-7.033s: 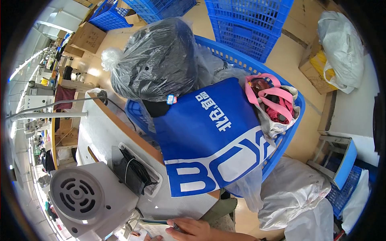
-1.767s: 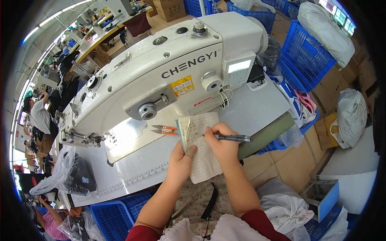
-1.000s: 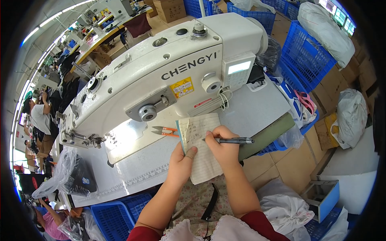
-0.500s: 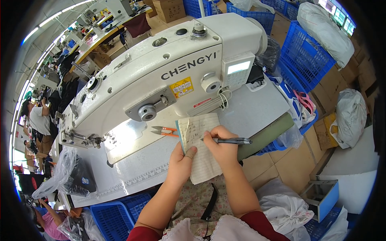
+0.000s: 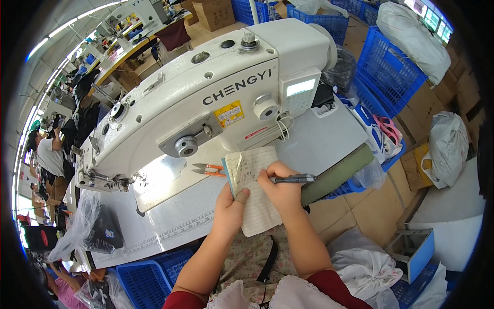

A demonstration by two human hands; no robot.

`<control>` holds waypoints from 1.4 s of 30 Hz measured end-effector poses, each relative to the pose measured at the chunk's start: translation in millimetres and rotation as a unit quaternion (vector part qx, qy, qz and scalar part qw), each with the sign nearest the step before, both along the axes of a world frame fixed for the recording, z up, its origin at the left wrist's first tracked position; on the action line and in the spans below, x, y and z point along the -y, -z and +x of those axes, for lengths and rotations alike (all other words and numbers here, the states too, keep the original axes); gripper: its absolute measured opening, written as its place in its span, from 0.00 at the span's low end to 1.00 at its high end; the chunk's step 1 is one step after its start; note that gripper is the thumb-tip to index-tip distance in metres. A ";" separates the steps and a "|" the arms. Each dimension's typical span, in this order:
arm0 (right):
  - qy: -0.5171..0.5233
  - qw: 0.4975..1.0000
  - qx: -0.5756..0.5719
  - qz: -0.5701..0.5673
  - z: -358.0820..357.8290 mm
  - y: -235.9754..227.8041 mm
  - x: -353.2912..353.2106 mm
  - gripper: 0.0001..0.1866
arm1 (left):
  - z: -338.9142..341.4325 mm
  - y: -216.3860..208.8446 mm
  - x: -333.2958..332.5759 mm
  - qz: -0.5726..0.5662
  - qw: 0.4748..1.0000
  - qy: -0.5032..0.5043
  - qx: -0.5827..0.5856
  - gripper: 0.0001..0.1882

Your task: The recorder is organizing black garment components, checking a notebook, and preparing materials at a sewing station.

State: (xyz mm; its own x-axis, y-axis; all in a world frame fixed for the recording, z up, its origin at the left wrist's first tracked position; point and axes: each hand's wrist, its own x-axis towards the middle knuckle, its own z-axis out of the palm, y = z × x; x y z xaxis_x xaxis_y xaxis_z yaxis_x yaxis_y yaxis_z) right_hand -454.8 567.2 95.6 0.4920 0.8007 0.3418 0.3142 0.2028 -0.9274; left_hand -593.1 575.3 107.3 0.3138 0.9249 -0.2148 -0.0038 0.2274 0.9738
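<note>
A small lined notebook (image 5: 257, 213) with handwriting on its upper part is held open at the table's front edge. My left hand (image 5: 230, 207) grips its left side, the thumb lying on the page and the fingers hidden underneath. Between the fingers of my right hand (image 5: 282, 189) is a dark pen (image 5: 296, 178), its barrel pointing right and the hand resting on the page. The pen's tip is hard to make out behind the fingers. Orange-handled thread snips (image 5: 210, 169) lie just left of the notebook, beside the white sewing machine (image 5: 180, 113).
A green strip (image 5: 339, 175) lies along the table's right edge. Clear plastic over a dark package (image 5: 103, 229) sits at the table's left end. Blue crates (image 5: 388, 69) stand right, another blue basket (image 5: 144, 278) below the table. White sacks (image 5: 363, 270) lie at lower right.
The pen and my right hand have shifted slightly left over the page. The whole view has moved a little; my left hand keeps its hold on the notebook.
</note>
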 end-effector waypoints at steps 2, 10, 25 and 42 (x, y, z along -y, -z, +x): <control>0.004 1.000 -0.024 0.000 -1.5 3.2 -1.4 0.10 | -4.2 -0.5 -2.6 -0.002 1.000 -0.005 -0.002 0.18; -0.043 0.966 -0.253 0.028 9.1 -5.5 13.8 0.10 | 0.6 -6.6 2.8 -0.010 0.999 -0.011 0.044 0.17; -0.025 0.961 -0.271 0.050 30.6 10.1 112.5 0.17 | 3.1 -18.3 34.2 -0.064 0.987 0.106 0.105 0.18; 0.203 0.941 -0.259 0.083 134.5 27.6 242.1 0.18 | 69.5 8.3 57.0 0.517 0.736 0.321 -0.297 0.21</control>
